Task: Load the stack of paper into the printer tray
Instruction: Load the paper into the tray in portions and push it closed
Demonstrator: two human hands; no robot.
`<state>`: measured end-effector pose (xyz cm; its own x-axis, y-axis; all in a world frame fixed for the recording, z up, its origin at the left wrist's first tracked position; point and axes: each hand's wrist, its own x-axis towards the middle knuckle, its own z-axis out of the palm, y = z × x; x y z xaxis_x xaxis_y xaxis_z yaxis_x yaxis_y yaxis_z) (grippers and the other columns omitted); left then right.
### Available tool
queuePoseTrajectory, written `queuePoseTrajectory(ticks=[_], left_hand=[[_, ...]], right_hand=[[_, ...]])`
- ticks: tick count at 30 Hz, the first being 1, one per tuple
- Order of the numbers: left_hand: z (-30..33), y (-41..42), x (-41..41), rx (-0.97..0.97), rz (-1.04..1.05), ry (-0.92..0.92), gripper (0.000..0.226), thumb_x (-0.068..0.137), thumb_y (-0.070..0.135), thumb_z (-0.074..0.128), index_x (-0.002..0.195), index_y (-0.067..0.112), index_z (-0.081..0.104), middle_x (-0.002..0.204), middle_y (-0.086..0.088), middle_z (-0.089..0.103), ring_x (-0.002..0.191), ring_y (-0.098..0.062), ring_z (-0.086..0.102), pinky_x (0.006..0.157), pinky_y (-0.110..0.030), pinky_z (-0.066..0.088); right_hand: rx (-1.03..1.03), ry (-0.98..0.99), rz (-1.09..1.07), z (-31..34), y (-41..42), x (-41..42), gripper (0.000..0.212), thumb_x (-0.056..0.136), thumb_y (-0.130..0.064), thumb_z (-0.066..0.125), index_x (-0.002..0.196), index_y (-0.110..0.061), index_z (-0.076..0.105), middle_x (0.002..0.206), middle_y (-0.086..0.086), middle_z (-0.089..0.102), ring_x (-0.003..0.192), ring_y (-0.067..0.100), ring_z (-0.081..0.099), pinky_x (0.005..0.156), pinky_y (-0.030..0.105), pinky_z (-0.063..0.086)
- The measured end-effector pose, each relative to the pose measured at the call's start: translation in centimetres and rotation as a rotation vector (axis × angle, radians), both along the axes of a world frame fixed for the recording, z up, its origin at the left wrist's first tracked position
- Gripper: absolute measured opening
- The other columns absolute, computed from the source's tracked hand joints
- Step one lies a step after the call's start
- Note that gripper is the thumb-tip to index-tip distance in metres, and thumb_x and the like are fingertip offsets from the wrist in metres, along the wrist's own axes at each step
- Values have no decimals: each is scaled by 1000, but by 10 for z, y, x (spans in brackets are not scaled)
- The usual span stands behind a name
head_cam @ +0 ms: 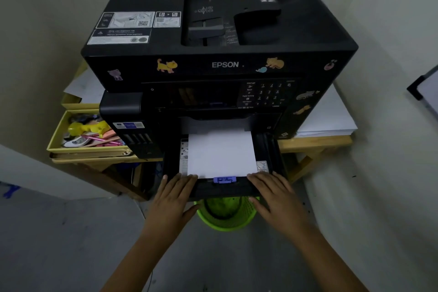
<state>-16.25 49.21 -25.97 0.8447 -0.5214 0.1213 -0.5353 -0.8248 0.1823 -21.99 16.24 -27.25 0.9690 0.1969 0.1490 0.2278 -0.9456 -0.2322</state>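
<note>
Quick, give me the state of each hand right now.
Left hand: open, fingers flat on the front edge of the printer tray, gripping nothing.
Right hand: open, flat on the same edge, gripping nothing.

Far end of the paper stack under the printer; keypad labels too small to read.

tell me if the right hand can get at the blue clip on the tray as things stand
Probably yes. The right hand rests on the tray front edge just beside the blue clip, and nothing lies between them. The paper sits behind the clip, and the left hand is on the other side.
</note>
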Motion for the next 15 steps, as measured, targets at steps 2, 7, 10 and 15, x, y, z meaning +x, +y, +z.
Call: queuePoseTrajectory(ticks=[2,7,10,15], left_hand=[[-1,1,1,-8,8,-20,65,96,52,55,151,18,50,146,-5,59,143,-31,45,124,-52,25],[-1,2,3,12,33,-35,71,98,52,53,160,20,35,161,-1,43,156,-34,21,125,-61,14],[-4,5,8,45,9,-39,72,100,57,41,162,23,27,166,1,33,158,-31,15,125,-60,13],[-9,5,12,97,8,-54,70,100,58,36,160,21,34,161,-1,43,155,-33,25,123,-63,20]], right_hand=[[-3,-28,7,-3,-2,0,55,107,-46,55,157,-24,52,150,-4,60,140,18,55,126,45,37],[8,-90,19,-8,-5,5,51,105,-44,59,152,-22,59,142,0,64,132,22,59,119,44,43],[0,-145,45,-13,-7,8,52,106,-45,54,149,-19,63,138,2,67,128,24,62,117,40,41],[-7,-170,69,-16,-10,11,52,107,-45,50,150,-19,63,137,2,68,127,24,64,115,38,39]])
